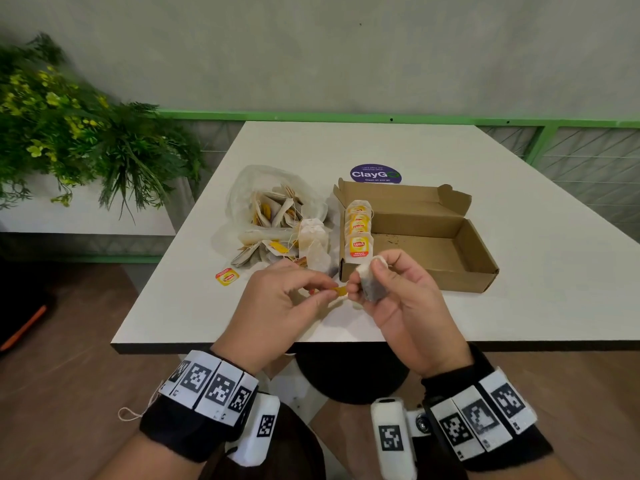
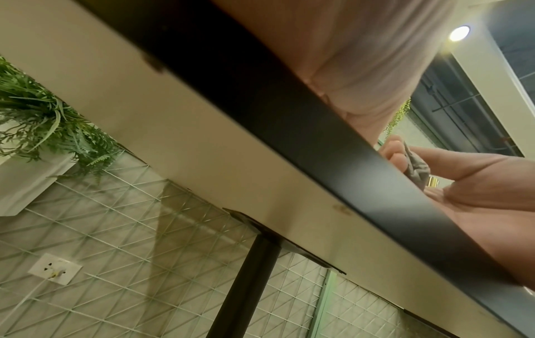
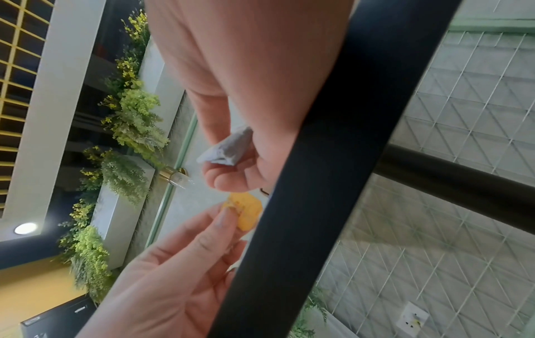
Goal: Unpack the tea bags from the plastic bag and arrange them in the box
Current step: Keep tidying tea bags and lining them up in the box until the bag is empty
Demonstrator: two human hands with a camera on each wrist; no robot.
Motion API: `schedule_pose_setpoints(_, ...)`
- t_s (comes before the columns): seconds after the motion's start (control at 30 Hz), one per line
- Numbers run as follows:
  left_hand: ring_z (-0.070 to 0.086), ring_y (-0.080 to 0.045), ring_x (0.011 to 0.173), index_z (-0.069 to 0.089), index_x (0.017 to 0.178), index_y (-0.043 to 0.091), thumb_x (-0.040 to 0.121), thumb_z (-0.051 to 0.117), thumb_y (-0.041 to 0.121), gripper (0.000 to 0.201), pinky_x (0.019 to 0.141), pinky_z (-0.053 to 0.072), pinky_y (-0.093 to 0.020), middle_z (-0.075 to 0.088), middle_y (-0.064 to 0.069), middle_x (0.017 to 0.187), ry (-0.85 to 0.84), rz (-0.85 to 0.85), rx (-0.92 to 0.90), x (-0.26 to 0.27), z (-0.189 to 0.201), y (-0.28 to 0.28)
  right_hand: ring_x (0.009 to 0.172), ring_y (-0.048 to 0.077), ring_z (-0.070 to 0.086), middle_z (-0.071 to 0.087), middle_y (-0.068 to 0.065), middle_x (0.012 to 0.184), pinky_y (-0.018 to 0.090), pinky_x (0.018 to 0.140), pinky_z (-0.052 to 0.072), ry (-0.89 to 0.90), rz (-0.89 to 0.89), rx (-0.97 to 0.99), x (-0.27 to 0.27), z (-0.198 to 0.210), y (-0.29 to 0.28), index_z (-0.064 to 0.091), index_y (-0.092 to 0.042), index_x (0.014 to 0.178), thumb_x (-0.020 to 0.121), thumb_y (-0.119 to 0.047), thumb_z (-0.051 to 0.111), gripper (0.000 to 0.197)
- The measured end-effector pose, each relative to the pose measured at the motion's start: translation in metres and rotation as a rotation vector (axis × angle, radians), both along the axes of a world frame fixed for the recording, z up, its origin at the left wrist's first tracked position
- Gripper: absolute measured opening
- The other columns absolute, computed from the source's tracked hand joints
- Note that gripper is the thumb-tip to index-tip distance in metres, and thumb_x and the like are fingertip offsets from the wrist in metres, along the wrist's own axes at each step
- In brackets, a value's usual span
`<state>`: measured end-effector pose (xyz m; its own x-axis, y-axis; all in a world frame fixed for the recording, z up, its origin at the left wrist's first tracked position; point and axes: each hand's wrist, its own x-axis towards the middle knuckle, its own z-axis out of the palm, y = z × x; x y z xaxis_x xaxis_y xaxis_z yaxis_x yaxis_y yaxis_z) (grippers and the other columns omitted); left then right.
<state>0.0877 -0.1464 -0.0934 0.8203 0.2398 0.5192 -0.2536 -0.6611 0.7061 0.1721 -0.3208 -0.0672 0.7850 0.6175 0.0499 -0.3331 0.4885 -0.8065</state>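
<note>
While R hand (image 1: 398, 299) pinches tea bag (image 1: 370, 285) | L hand (image 1: 280, 303) pinches tag (image 1: 338, 291) | white table (image 1: 519, 271), grey wall (image 1: 346, 46)

A white tabletop (image 1: 519, 237) with a dark edge stands on a black pedestal leg (image 2: 246, 285). A round purple ClayGo sticker (image 1: 375, 174) lies toward its far side. Far left, green plants with yellow flowers (image 1: 69, 133) spill from a white planter. A green rail (image 1: 346, 116) runs along the grey wall behind. A white wall socket (image 2: 55, 271) sits on the wire-grid panel below.
</note>
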Motion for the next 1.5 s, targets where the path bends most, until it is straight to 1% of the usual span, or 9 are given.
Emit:
schedule_pose_setpoints(0.23,0.062,-0.007,0.08,0.079,0.089,0.03,0.082,0.075,0.028,0.008,0.07,0.039,-0.011,0.065,0.009,0.085,0.027,-0.016,-0.09,-0.0029,0.0029,-0.0009,0.074,0.027,0.064,0.065,0.023,0.083,0.033,0.072,0.056,-0.018,-0.005,-0.021,0.0008,-0.0011,0.001,0.054,-0.002,0.096,0.09,-0.009,0.055,0.01)
schedule_pose_setpoints(0.3,0.06,-0.005,0.079,0.08,0.089,0.032,0.082,0.076,0.029,0.008,0.069,0.039,-0.013,0.066,0.012,0.085,0.045,-0.046,-0.11,-0.0033,0.0037,0.0004,0.074,0.027,0.064,0.066,0.023,0.084,0.033,0.073,0.057,-0.023,-0.008,-0.039,0.0012,-0.0016,0.0018,0.055,-0.001,0.097,0.09,-0.009,0.056,0.011)
schedule_pose_setpoints(0.43,0.064,-0.014,0.088,0.08,0.088,0.033,0.081,0.077,0.03,0.008,0.076,0.045,-0.017,0.066,0.013,0.086,0.065,-0.078,-0.117,-0.004,0.0023,0.0021,0.075,0.026,0.064,0.067,0.022,0.085,0.034,0.073,0.057,-0.029,-0.011,-0.059,0.0024,-0.0022,0.0018,0.055,-0.001,0.101,0.09,-0.009,0.057,0.014)
schedule_pose_setpoints(0.7,0.063,-0.017,0.081,0.079,0.088,0.033,0.081,0.076,0.035,0.008,0.073,0.05,-0.027,0.066,0.008,0.082,0.079,-0.103,-0.139,-0.0041,0.0012,0.0041,0.074,0.025,0.064,0.067,0.02,0.083,0.033,0.074,0.055,-0.039,-0.006,-0.068,0.0036,-0.0024,0.0025,0.055,-0.001,0.096,0.09,-0.008,0.056,0.01)
schedule_pose_setpoints(0.87,0.064,-0.014,0.082,0.079,0.085,0.037,0.08,0.075,0.031,0.008,0.072,0.047,-0.022,0.066,0.009,0.08,0.073,-0.031,-0.064,-0.0029,0.0018,0.0014,0.073,0.026,0.063,0.067,0.018,0.081,0.032,0.072,0.056,-0.071,0.011,-0.051,0.0026,-0.0026,0.0025,0.055,-0.001,0.092,0.088,-0.007,0.057,0.007)
schedule_pose_setpoints(1.07,0.065,-0.011,0.088,0.079,0.088,0.037,0.081,0.075,0.03,0.01,0.078,0.05,-0.027,0.064,0.012,0.084,0.055,-0.001,-0.031,-0.0043,0.0027,-0.001,0.071,0.028,0.062,0.065,0.022,0.081,0.032,0.069,0.056,-0.081,-0.005,-0.021,0.0022,-0.0036,0.0014,0.057,-0.002,0.09,0.089,-0.006,0.059,0.005)
schedule_pose_setpoints(1.27,0.061,-0.017,0.098,0.081,0.088,0.026,0.086,0.076,0.026,0.005,0.085,0.049,-0.036,0.074,0.018,0.089,0.006,-0.106,0.063,-0.004,0.0062,-0.0014,0.075,0.028,0.063,0.064,0.023,0.084,0.033,0.072,0.056,-0.057,-0.072,-0.041,0.0019,-0.0018,0.005,0.054,-0.002,0.091,0.087,-0.006,0.058,0.008)
schedule_pose_setpoints(1.4,0.066,-0.011,0.087,0.077,0.091,0.028,0.088,0.075,0.021,0.008,0.078,0.053,-0.037,0.075,0.012,0.089,-0.115,0.034,-0.21,-0.0044,0.0055,0.0036,0.075,0.031,0.064,0.066,0.023,0.084,0.034,0.071,0.056,-0.103,-0.062,-0.117,0.0011,-0.0031,0.0076,0.055,-0.002,0.09,0.085,-0.007,0.063,0.011)
schedule_pose_setpoints(1.5,0.062,-0.001,0.074,0.076,0.089,0.03,0.089,0.078,0.012,0.018,0.07,0.046,-0.02,0.074,0.009,0.082,-0.183,0.203,-0.34,-0.0026,0.0024,0.0064,0.074,0.034,0.062,0.067,0.019,0.08,0.037,0.069,0.054,-0.164,0.023,-0.17,0.0002,-0.0044,0.008,0.055,-0.003,0.087,0.087,-0.005,0.069,0.014)
